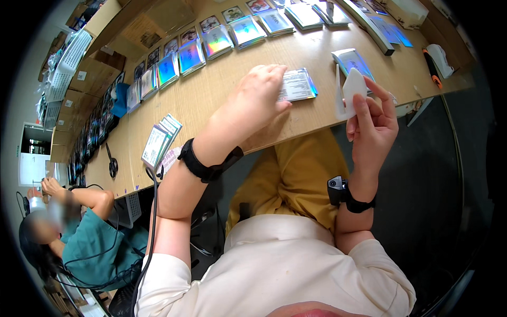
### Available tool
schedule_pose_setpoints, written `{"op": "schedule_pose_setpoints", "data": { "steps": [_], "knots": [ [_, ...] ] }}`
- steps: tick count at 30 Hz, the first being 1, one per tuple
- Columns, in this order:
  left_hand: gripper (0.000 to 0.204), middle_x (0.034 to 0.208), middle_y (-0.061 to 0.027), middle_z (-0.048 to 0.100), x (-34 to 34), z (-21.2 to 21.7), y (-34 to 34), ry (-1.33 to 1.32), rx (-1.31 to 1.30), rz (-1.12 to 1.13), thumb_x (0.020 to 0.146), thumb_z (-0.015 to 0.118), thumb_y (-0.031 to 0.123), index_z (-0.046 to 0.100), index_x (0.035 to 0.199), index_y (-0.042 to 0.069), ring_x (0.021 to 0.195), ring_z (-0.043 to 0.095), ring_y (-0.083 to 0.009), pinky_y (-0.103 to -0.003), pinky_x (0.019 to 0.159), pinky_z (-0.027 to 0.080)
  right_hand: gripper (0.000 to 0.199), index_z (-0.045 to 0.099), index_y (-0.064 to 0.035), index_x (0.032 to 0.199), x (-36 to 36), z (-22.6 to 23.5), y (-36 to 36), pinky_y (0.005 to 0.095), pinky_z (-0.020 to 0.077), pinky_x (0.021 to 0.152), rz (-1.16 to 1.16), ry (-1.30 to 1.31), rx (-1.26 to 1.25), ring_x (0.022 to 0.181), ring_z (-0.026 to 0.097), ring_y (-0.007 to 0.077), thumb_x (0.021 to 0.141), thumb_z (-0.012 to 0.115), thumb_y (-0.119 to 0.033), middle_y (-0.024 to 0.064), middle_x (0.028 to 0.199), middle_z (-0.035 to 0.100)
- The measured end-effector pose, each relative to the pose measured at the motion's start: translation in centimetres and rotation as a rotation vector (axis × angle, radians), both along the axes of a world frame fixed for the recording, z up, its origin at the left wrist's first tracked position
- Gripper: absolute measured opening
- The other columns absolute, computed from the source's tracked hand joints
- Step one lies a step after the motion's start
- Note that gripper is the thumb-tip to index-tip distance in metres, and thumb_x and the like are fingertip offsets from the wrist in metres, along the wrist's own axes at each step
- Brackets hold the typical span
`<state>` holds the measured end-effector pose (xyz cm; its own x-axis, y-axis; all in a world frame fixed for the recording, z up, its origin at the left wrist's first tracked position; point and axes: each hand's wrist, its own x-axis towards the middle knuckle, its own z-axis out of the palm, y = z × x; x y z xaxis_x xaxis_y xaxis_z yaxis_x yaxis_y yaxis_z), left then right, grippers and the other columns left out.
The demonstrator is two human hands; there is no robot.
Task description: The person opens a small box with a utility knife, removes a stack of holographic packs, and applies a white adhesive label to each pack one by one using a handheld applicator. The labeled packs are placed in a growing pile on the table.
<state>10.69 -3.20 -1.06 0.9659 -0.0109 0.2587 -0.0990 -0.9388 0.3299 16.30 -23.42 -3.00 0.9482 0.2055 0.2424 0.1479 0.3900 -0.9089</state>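
Observation:
My left hand (257, 89) is curled over the left end of a small stack of card packets (298, 85) on the wooden table, its thumb along the near side. The stack's upper face is white with printing, and a shiny edge shows at its right. To the right, my right hand (373, 113) pinches a white V-shaped plastic piece (353, 91) between thumb and fingers. That piece has one broad pointed arm and one thin upright arm, and is held up near the table's front edge. Just behind it lies a shiny blue packet stack (349, 59).
Rows of holographic packet stacks (217, 40) and picture cards line the table's back. Fanned packets (161, 138) and black scissors (111, 160) lie left. An orange-black cutter (433, 70) and a long bar (369, 29) are right. A person in green (100, 245) sits at left.

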Motion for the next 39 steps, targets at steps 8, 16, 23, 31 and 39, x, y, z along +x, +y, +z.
{"op": "schedule_pose_setpoints", "data": {
  "steps": [8,16,23,31,39],
  "knots": [
    [0.058,0.100,-0.0193,0.064,0.7,0.7,-0.4,0.143,-0.087,0.080,0.072,0.075,0.011,0.053,0.125,0.001,0.099,0.060,-0.0311,-0.037,0.081,0.050,0.027,0.058,-0.0013,0.116,0.7,-0.8,-1.1,0.0182,0.0354,0.038,0.016,0.048,0.020,0.046,0.051,0.0048,0.089,0.063,-0.006,0.0070,0.077,0.066],
    [0.061,0.106,-0.0088,0.059,-4.3,3.2,0.2,-0.067,-0.636,0.122,0.072,0.078,0.010,0.053,0.127,-0.004,0.094,0.059,-0.0152,-0.028,0.079,0.052,0.028,0.057,-0.0013,0.116,-1.2,1.1,-0.2,0.0172,0.0352,0.039,0.163,0.097,0.000,0.046,0.050,0.0032,0.088,0.062,-0.001,0.0060,0.076,0.065],
    [0.057,0.108,-0.0094,0.056,-10.9,2.4,0.9,-0.086,-1.046,0.217,0.074,0.065,-0.005,0.049,0.129,-0.009,0.085,0.056,-0.0104,-0.022,0.071,0.049,0.030,0.056,-0.0021,0.117,-4.5,2.6,3.5,0.0154,0.0356,0.041,0.466,-0.030,-0.038,0.049,0.052,0.0017,0.088,0.061,0.002,0.0053,0.076,0.065],
    [0.060,0.121,-0.0153,0.057,-14.1,0.8,3.2,-0.156,-0.991,0.311,0.072,0.070,0.000,0.050,0.128,-0.010,0.099,0.059,-0.0141,-0.027,0.081,0.053,0.030,0.055,-0.0025,0.117,-6.2,3.6,6.6,0.0140,0.0352,0.041,0.559,-0.140,-0.071,0.050,0.051,-0.0009,0.088,0.060,0.003,0.0024,0.073,0.065],
    [0.062,0.125,-0.0154,0.056,-15.2,0.6,4.2,-0.179,-0.979,0.323,0.071,0.073,0.002,0.050,0.127,-0.010,0.103,0.059,-0.0155,-0.030,0.085,0.053,0.029,0.055,-0.0018,0.117,-7.1,3.7,8.1,0.0143,0.0348,0.041,0.565,-0.169,-0.127,0.050,0.051,-0.0011,0.088,0.061,0.003,0.0017,0.072,0.065]
  ]
}}
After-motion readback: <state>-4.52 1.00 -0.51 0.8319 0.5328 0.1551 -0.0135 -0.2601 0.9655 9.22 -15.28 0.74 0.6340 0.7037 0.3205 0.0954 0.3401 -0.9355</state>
